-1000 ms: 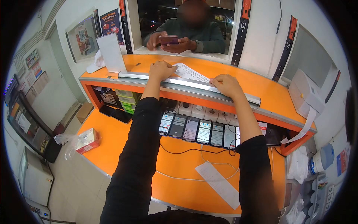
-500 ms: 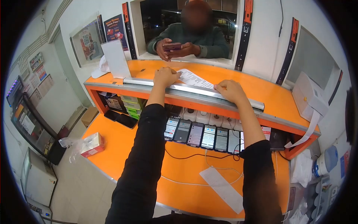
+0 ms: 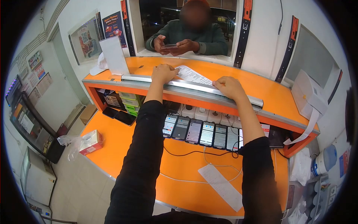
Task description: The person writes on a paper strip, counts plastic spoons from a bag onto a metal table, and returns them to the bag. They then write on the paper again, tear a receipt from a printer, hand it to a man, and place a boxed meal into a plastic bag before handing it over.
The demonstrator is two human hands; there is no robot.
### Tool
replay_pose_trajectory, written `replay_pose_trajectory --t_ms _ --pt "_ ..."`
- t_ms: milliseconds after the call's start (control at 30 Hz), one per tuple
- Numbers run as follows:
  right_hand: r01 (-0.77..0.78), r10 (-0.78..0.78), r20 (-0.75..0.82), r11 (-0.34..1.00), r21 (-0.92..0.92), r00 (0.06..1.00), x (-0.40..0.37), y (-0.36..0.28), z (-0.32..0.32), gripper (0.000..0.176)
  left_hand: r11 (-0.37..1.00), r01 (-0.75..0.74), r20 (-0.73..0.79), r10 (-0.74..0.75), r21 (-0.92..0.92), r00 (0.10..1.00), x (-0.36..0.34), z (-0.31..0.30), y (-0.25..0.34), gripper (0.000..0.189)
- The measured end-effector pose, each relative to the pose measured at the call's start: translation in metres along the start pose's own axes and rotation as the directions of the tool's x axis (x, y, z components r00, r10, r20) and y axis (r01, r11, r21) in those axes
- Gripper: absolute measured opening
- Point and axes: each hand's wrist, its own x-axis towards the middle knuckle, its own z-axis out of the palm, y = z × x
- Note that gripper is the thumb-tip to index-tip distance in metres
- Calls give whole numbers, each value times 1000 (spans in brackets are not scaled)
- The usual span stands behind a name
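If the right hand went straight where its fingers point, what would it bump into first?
The right hand would probably meet the printed paper first. Its fingertips look right at the paper's edge, but whether they touch is hard to tell.

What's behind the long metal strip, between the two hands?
A printed white sheet, with the left hand at one end and the right hand at the other. The strip seems to hide its near edge; anything underneath the sheet is covered.

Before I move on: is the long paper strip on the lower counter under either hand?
No, the paper strip lies on the lower counter, while both hands are at the printed sheet above.
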Motion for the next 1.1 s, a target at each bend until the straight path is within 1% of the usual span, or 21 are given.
replay_pose_trajectory --t_ms 67,133,200,300,333,367,433,533,700,800,1000,1100 --pt "-4 4 11 1000 19 1000 0 0 0 40 999 -32 -57 32 9 998 0 4 -2 42" --pt "-21 21 18 999 29 1000 -2 1 3 39 1000 -10 -50 10 13 999 -1 9 -5 42" --pt "-37 38 -14 999 23 999 1 3 4 37 1000 -12 -73 13 8 997 6 6 -3 43" --pt "55 -55 -20 998 28 998 2 6 3 36 1000 -25 -112 24 -13 993 3 4 -3 43" --pt "68 -67 -36 997 30 997 4 7 5 35 999 -32 -130 29 -21 991 2 4 -3 42" --pt "50 -48 -41 998 42 998 4 6 3 35 999 -37 -139 33 -27 990 -1 7 -4 42" --pt "-7 9 -29 997 79 1000 -2 2 2 36 999 -30 -98 27 -30 995 -6 17 -6 42" --pt "15 -14 -36 1000 19 999 0 2 2 37 999 -38 -75 37 -9 996 5 7 -7 42" --pt "16 -16 -17 1000 9 1000 -1 1 1 37 1000 -22 -37 21 -17 999 0 4 -2 43" --pt "16 -16 -13 1000 2 1000 0 1 0 36 999 -36 -94 33 -31 995 -1 5 -2 44" --pt "10 -10 -2 1000 15 1000 -1 -2 -2 40 1000 26 34 -26 -7 999 -2 -3 2 44" --pt "2 -2 -7 1000 20 1000 -1 -1 -1 39 1000 29 11 -28 -13 1000 -1 0 1 45"
